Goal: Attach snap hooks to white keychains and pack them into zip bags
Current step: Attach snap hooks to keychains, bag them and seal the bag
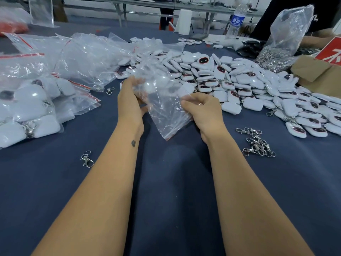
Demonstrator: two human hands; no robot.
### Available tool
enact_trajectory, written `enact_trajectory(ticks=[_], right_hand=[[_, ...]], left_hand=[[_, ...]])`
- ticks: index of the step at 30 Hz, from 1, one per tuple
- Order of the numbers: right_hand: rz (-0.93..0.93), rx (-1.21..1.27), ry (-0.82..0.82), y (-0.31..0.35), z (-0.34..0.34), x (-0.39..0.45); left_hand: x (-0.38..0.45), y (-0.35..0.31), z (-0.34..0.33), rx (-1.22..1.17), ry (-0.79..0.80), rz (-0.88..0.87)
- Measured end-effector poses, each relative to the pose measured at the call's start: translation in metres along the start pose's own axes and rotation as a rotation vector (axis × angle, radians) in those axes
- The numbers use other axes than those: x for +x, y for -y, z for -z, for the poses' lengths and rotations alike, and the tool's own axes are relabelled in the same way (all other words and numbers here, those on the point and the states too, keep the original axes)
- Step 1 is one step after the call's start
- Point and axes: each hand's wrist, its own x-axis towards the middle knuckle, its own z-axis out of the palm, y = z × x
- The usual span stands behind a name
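Note:
Both my hands hold one clear zip bag (164,108) above the dark blue table (166,182). My left hand (130,100) grips its left side and my right hand (201,109) pinches its right edge. The bag's red zip strip points down toward me. A white shape shows blurred through the bag's upper part; I cannot tell if it lies inside. A big heap of white keychains (239,84) spreads behind and to the right. Loose snap hooks (258,143) lie in a small cluster right of my right forearm. A single snap hook (86,159) lies to the left.
Filled zip bags (27,111) and empty ones (88,56) pile up at the left. A bag of metal hooks (280,43), a cardboard box (317,72) and a water bottle (237,19) stand at the back right. Another person's arm shows at the far right.

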Motion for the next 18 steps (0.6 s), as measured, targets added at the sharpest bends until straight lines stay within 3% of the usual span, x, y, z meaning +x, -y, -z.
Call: enact_trajectory(ticks=[5,11,13,14,16,17,18], right_hand=[[-0.056,0.086,-0.069,0.0,0.002,0.002],[-0.125,0.253,-0.215,0.001,0.002,0.002],[-0.127,0.254,-0.225,0.002,0.001,0.001],[-0.125,0.252,-0.225,0.002,0.002,0.001],[-0.118,0.221,-0.195,0.001,0.002,0.002],[-0.116,0.187,-0.169,0.001,0.002,0.003],[-0.111,0.152,-0.148,0.001,0.001,0.003]], left_hand=[[-0.007,-0.001,-0.001,0.009,-0.083,-0.06],[-0.004,-0.009,0.006,-0.368,-0.257,0.005],[-0.005,-0.008,0.003,-0.373,-0.329,-0.076],[-0.005,-0.007,0.002,-0.23,-0.388,-0.198],[-0.014,-0.007,0.0,0.324,-0.42,-0.603],[-0.019,-0.003,-0.003,0.535,-0.301,-0.807],[-0.027,0.0,-0.01,0.672,-0.116,-0.882]])
